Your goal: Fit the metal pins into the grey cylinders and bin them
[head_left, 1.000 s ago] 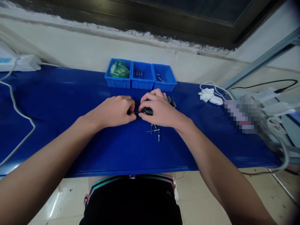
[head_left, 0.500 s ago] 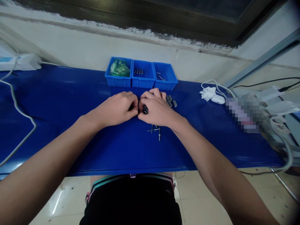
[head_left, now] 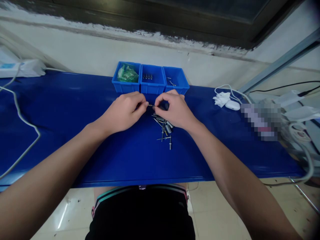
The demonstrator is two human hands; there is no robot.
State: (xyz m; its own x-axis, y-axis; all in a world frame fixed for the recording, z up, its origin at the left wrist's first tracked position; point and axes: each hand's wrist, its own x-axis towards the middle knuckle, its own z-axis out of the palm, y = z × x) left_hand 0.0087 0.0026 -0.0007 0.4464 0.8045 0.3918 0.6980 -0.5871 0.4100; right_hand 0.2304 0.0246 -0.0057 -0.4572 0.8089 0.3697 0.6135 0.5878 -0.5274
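A thin metal rivet (head_left: 151,105) with a brass-coloured part spans the small gap between my two hands. My left hand (head_left: 128,110) pinches one end between thumb and forefinger. At the other end, the thumb and forefinger of my right hand (head_left: 175,108) are closed on it, leaving a round gap behind the fingertips. Just below and partly behind my right hand lies a loose pile of rivets (head_left: 162,130) and short grey metal cylinders (head_left: 168,128). One rivet (head_left: 170,146) sits at the near edge of this pile.
Three blue bins stand against the wall: the left bin (head_left: 126,87) holds a green bag, the middle bin (head_left: 152,89) several dark cylinders, the right bin (head_left: 177,89) a few thin pins. Right of them lie crumpled tissue (head_left: 221,99) and a white case (head_left: 232,105). A white cable (head_left: 26,121) runs along the left.
Both hands have risen slightly away from me and turned, with a rivet now showing between their fingertips. More of the pile is uncovered; the cylinders beyond my right hand are now mostly hidden.
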